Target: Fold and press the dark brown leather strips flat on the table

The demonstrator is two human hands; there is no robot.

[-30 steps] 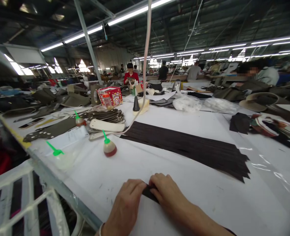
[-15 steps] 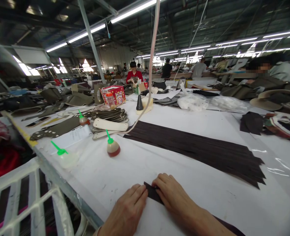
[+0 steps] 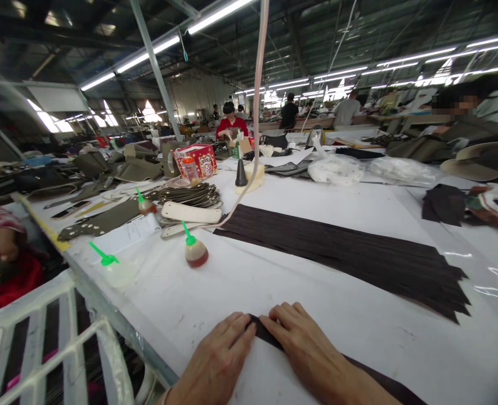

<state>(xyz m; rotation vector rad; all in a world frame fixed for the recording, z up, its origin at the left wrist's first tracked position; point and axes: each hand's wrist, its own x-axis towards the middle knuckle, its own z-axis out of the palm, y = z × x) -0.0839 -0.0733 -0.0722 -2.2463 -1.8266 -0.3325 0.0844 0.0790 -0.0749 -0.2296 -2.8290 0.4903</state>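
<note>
Your right hand [image 3: 312,351] shifts slightly toward 3 o'clock; left hand [image 3: 217,354] nearer tip of dark strip [image 3: 267,335], long axis toward 4 o'clock. Fingers press it; pinch, can't tell.

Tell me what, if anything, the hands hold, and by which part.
A dark strip: left hand at its far end, right hand just nearer along it; whether gripped or only pressed cannot be told.

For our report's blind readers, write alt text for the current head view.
A person's left hand and right hand touch a narrow dark strip near its far end on a white tabletop. Beyond them are a sheaf of dark strips and a green-tipped bottle, with a person in red farther back.
</note>
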